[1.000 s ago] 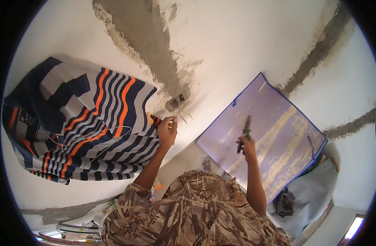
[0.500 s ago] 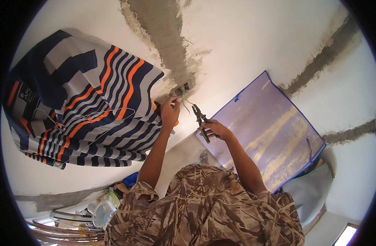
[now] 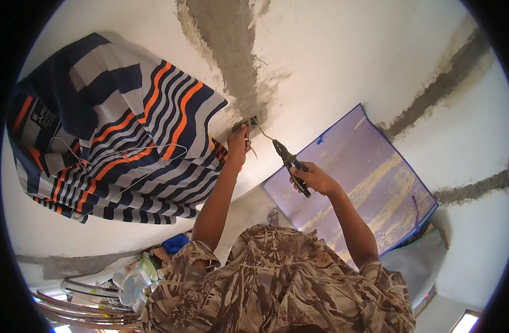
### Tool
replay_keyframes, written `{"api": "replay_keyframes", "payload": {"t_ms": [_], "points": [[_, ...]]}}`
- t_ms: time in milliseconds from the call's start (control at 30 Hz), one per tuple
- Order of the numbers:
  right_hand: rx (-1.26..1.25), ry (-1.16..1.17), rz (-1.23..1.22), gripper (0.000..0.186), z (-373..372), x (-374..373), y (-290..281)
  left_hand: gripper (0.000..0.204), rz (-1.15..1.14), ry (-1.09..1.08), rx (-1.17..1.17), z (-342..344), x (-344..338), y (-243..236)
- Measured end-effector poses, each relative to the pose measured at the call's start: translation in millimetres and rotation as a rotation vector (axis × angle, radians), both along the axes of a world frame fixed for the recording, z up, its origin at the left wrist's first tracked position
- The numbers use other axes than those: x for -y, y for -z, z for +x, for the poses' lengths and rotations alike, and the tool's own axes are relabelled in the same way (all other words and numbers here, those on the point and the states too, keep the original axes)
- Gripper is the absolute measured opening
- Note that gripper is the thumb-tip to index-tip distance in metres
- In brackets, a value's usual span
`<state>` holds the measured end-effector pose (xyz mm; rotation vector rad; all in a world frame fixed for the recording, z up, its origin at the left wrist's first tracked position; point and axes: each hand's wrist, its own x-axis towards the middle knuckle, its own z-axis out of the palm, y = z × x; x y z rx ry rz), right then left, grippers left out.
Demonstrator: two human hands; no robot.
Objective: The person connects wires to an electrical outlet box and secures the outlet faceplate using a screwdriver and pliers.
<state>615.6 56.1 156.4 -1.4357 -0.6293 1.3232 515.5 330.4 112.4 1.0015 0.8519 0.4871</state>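
A small electrical box (image 3: 252, 120) sits in the wall at the lower end of a grey plastered strip. My left hand (image 3: 239, 144) is closed at its edge, the fingers pinching a thin pale wire whose loose end pokes out beside them. From the box another yellowish wire (image 3: 265, 133) runs, stretched straight, to the tip of the dark-handled pliers (image 3: 290, 165). My right hand (image 3: 316, 178) grips those pliers by the handles, and the jaws meet the wire. Exactly how the left fingertips hold their wire is partly hidden.
A striped shirt (image 3: 149, 139) on a wire hanger hangs at the left, close to my left forearm. To the right, a worn purple board (image 3: 348, 177) with blue edging leans against the wall. Curved pipes (image 3: 88, 313) and household clutter (image 3: 135, 283) lie at the lower left.
The pliers have moved right and down, away from the box, and the wire at their tip is now straighter. My left hand has shifted slightly right, its fingers more closed.
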Motion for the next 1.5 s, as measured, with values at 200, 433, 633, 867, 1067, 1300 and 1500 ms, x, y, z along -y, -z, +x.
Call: {"api": "replay_keyframes", "payload": {"t_ms": [200,433,633,867,1067,1300,1500], "points": [[-0.092,0.016,-0.057,0.032,-4.8,-1.4,14.0,0.029,-0.281,0.006,0.137,6.7,-5.4,-1.0],[-0.135,-0.019,-0.055,0.03,8.2,-0.5,13.5,0.028,-0.521,0.124,0.303,7.0,-9.8,7.2],[-0.133,-0.021,-0.074,0.028,14.9,1.8,16.9,0.026,-0.642,0.106,0.483,11.7,6.7,12.4],[-0.145,-0.073,-0.102,0.029,21.3,-2.8,11.2,0.03,-0.572,0.316,0.346,5.4,-19.3,35.1],[-0.27,-0.061,-0.127,0.03,28.2,-0.8,-3.8,0.037,-0.238,0.119,0.07,25.3,-0.3,20.5],[-0.312,-0.053,-0.151,0.03,27.0,-1.4,-16.4,0.032,-0.151,0.129,-0.012,24.1,-5.3,21.1],[-0.293,-0.065,-0.154,0.03,31.8,-0.9,-11.1,0.026,1.04,-0.093,-0.267,20.0,1.0,12.2]]}}
